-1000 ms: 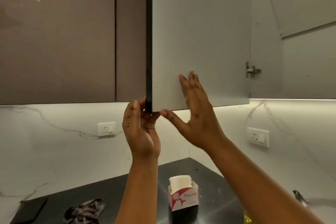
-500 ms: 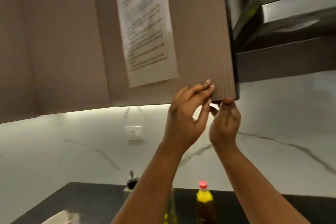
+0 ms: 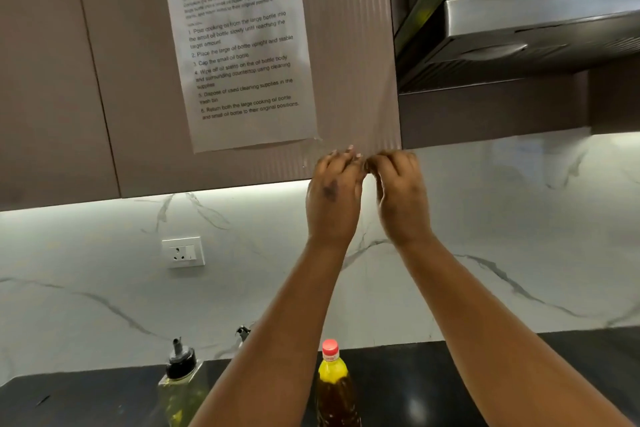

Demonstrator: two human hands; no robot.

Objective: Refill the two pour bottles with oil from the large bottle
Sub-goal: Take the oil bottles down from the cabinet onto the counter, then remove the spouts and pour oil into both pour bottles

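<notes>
Both hands are raised to the lower right corner of the cabinet door: the left hand and the right hand are seen from behind with fingers curled at its bottom edge, though whether the edge is gripped cannot be told. On the dark bench below, a pour bottle is seen left of the left forearm and a red-capped, yellow-necked bottle between the forearms. A printed sheet is stuck on the door.
</notes>
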